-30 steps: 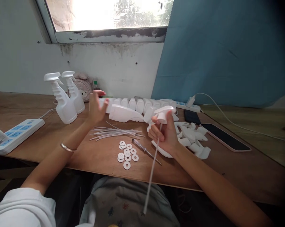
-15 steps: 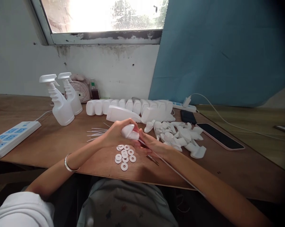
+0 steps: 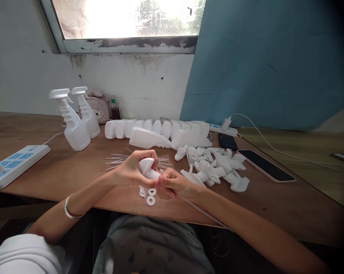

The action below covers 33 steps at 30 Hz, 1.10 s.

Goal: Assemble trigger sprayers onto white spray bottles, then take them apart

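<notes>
My left hand (image 3: 136, 167) is wrapped round a white trigger spray head (image 3: 146, 166), its ribbed collar pointing right and down. At that collar my right hand (image 3: 173, 182) pinches the end of a thin white dip tube (image 3: 202, 210), which trails along under my forearm past the table edge. Whether the tube sits inside the collar is hidden by my fingers. Just below my hands lie several flat white ring washers (image 3: 151, 200), partly covered by the spray head. Behind my left hand several loose tubes (image 3: 114, 161) are spread on the wooden table (image 3: 83, 173).
Loose spray heads (image 3: 217, 165) are heaped on the right, beside a phone (image 3: 266, 165) and a black flat object (image 3: 228, 141). White bottles (image 3: 149, 137) lie in a row at the back. Two assembled spray bottles (image 3: 76, 127) stand left, near a power strip (image 3: 20, 163).
Both hands have moved slightly down, and the spray head has turned so its ribbed collar shows. My right hand has come to the collar with the tube. The washers are more covered.
</notes>
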Available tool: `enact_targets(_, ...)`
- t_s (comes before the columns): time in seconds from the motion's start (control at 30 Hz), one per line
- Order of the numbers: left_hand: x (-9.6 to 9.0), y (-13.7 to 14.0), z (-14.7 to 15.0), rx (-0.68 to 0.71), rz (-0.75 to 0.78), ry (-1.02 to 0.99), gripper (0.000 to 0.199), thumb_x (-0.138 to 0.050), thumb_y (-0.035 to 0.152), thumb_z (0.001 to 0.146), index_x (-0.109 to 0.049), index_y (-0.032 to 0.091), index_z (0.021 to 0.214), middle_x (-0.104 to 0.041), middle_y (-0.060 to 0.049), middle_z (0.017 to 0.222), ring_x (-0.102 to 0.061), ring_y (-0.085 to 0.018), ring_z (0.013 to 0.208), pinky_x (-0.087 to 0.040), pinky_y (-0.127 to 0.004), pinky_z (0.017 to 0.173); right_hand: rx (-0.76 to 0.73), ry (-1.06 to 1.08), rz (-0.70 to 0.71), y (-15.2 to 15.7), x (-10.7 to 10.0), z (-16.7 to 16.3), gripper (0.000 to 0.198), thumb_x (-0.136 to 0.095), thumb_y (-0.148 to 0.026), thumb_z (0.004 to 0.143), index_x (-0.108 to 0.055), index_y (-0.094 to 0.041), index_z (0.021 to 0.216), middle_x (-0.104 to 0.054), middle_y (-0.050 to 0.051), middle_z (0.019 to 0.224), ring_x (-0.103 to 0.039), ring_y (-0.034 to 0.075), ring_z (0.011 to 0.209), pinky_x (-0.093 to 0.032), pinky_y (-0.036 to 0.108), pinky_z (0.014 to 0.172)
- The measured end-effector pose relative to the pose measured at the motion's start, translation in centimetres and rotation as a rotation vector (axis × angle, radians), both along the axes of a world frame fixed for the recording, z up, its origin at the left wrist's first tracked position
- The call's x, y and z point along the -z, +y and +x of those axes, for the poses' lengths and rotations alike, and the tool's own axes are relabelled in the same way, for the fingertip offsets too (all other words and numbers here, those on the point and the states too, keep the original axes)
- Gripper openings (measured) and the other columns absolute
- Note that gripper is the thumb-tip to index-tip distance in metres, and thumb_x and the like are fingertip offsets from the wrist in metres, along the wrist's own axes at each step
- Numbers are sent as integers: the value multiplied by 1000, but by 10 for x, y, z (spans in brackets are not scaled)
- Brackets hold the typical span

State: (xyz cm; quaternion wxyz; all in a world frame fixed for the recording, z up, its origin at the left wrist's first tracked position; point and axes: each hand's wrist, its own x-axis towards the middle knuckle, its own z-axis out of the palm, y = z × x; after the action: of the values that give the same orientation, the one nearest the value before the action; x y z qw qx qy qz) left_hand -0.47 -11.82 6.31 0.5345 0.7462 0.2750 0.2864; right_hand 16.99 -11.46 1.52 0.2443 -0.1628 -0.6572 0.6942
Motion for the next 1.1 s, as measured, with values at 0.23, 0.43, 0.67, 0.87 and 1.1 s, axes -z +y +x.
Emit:
enact_targets(0.23, -22, -36, -8, -30, 213, 114, 33, -72, 16, 51, -42, 15, 65, -46, 6, 57, -37, -4, 51, -30, -13, 42, -266, -182, -8, -19, -27, -1, 51, -56, -48, 76, -40, -13, 42, -32, -8, 36, -24, 0, 34, -16, 20, 36)
enact_targets(0.43, -32, -58, -23, -8, 85, 85, 34, -68, 14, 53, -40, 17, 72, -52, 4, 63, -42, -5, 49, -33, -13, 40, -413, -373, 131, -37, -71, -12, 44, -54, -36, 81, -38, -13, 47, -32, -9, 42, -25, 0, 40, -23, 17, 41)
enact_targets(0.67, -27, -77, -32, -53, -37, -84, 34, -69, 15, 50, -40, 18, 69, -52, 4, 61, -39, -5, 49, -32, -14, 41, -438, -424, 645, -48, -98, -19, 41, -44, -31, 87, -41, -14, 50, -37, -6, 46, -31, 2, 43, -29, 17, 48)
enact_targets(0.87, -26, -79, -30, -138, -55, -131, 35, -71, 16, 50, -42, 17, 68, -51, 4, 61, -39, -4, 47, -30, -13, 40, -368, -500, 827, -49, -107, -25, 41, -38, -28, 88, -33, -16, 50, -30, -6, 47, -25, 4, 44, -24, 19, 46)
enact_targets(1.1, -31, -11, -72, -324, 12, -402, 31, -72, 25, 54, -48, 17, 71, -56, 3, 59, -42, -4, 38, -27, -13, 31, -292, -680, 715, -20, -112, -5, 51, -36, -44, 88, -31, -17, 45, -28, -7, 41, -21, 3, 39, -22, 21, 44)
